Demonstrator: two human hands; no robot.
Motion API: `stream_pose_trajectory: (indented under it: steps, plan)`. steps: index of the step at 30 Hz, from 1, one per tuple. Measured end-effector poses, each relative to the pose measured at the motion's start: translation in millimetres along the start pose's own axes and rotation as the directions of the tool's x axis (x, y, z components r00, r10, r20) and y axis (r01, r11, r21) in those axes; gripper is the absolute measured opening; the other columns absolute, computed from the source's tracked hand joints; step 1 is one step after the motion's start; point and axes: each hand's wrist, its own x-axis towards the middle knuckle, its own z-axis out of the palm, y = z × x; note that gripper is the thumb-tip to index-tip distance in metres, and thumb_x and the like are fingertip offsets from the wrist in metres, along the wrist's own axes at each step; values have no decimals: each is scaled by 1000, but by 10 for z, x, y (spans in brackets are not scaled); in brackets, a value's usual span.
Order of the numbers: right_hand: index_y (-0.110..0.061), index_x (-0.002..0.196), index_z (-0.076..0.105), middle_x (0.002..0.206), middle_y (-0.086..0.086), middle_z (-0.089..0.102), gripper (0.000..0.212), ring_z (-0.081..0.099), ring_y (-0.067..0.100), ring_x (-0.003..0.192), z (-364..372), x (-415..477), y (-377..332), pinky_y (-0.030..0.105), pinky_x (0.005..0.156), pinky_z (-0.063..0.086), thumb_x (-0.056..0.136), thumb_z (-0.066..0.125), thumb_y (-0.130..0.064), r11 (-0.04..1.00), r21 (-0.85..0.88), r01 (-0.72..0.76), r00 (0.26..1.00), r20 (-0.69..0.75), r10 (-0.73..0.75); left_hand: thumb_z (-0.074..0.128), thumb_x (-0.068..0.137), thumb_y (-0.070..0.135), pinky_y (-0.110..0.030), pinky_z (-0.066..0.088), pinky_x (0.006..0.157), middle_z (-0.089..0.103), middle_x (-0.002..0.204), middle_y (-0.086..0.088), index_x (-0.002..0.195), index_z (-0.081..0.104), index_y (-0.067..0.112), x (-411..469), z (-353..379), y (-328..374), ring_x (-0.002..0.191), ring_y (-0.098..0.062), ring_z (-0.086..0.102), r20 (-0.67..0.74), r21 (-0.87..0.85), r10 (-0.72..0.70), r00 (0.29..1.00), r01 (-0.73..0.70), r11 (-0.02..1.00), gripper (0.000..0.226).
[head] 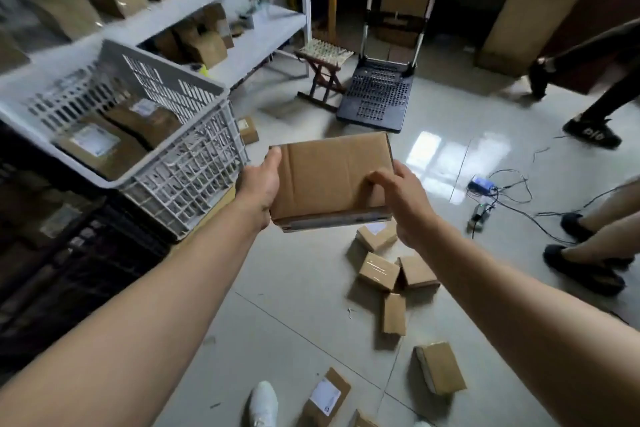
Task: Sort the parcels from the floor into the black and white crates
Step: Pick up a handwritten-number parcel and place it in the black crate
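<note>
At centre, L hand & R hand grip box at 9 & 3. Seems stiff, light; I'd hold side edges.

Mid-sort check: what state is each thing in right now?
held parcel: closed, lifted, between both hands
left hand: grips its left edge
right hand: holds its right side
white crate: holds parcels
black crate: below white crate, contents blurred
floor parcels: closed, scattered
trolley: handle upright
stool: unfolded
</note>
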Motion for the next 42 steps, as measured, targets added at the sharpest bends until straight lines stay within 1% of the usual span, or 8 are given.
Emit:
stream_pose_trajectory:
  steps: [9, 15, 18, 22, 26, 33, 38, 42]
  plan:
    - [-17, 94, 66, 96, 5, 67, 25, 61, 16, 87, 290, -621, -671, 33, 79, 53, 92, 56, -40, 984, 122, 127, 990, 53, -134, 47, 66, 82, -56, 52, 88, 57, 129, -8, 135, 45, 16, -702, -729, 537, 112, -33, 59, -40, -168, -14, 999, 7, 986, 96]
    - [-25, 125, 56, 119, 0, 64, 85, 63, 17, 104, 360, -658, -902, 35, 78, 54, 65, 45, -86, 995, 99, 18, 988, 154, -33, 36, 94, 38, -28, 44, 59, 58, 72, -4, 71, 50, 19, -922, -857, 485, 69, -19, 56, -25, -229, 26, 999, -31, 973, 33]
    - [-19, 135, 46, 123, 1, 57, 75, 57, 12, 96, 373, -649, -1011, 26, 59, 46, 84, 38, -74, 993, 113, -17, 978, 207, -7, 41, 86, 18, -22, 30, 51, 40, 60, 1, 61, 32, 18, -975, -823, 449, 55, -15, 40, -76, -255, 58, 995, -75, 964, 27]
    - [-25, 132, 53, 130, -1, 58, 78, 55, 19, 118, 444, -571, -1028, 42, 93, 48, 74, 45, -78, 988, 153, -8, 986, 166, -17, 47, 67, 9, -24, 32, 54, 43, 64, -4, 61, 37, 16, -966, -840, 448, 57, -21, 41, -190, -296, 74, 979, -129, 946, 13]
    - [-18, 124, 60, 121, 3, 64, 62, 61, 20, 109, 529, -510, -1057, 38, 97, 48, 84, 51, -65, 980, 196, -30, 977, 211, -12, 50, 73, 5, -30, 35, 63, 50, 78, -6, 73, 45, 16, -985, -917, 453, 74, -24, 47, -314, -308, 106, 944, -207, 928, 12]
    - [-18, 93, 60, 100, 7, 64, 33, 64, 27, 100, 856, -480, -1146, 47, 91, 52, 85, 61, -51, 986, 163, -12, 969, 246, -29, 67, 55, 70, -48, 54, 87, 69, 105, -8, 99, 64, 18, -875, -1246, 291, 97, -29, 66, -352, -513, -30, 935, -166, 842, 68]
    - [-9, 102, 61, 104, 14, 65, 32, 63, 26, 93, 1324, -531, -1191, 40, 86, 52, 82, 66, -33, 989, 131, 63, 953, 286, -98, 58, 93, 22, -20, 45, 66, 61, 82, 2, 86, 63, 10, -941, -1546, 297, 81, -16, 55, -521, -455, 0, 854, -278, 846, 15]
    - [-15, 100, 62, 92, 6, 61, 15, 56, 20, 86, 1837, -626, -1261, 35, 79, 47, 88, 55, -10, 987, 143, 72, 937, 329, -116, 58, 90, 13, -28, 43, 96, 62, 126, -8, 127, 60, 8, -791, -2021, 330, 108, -18, 56, -574, -410, 36, 818, -326, 852, 37]
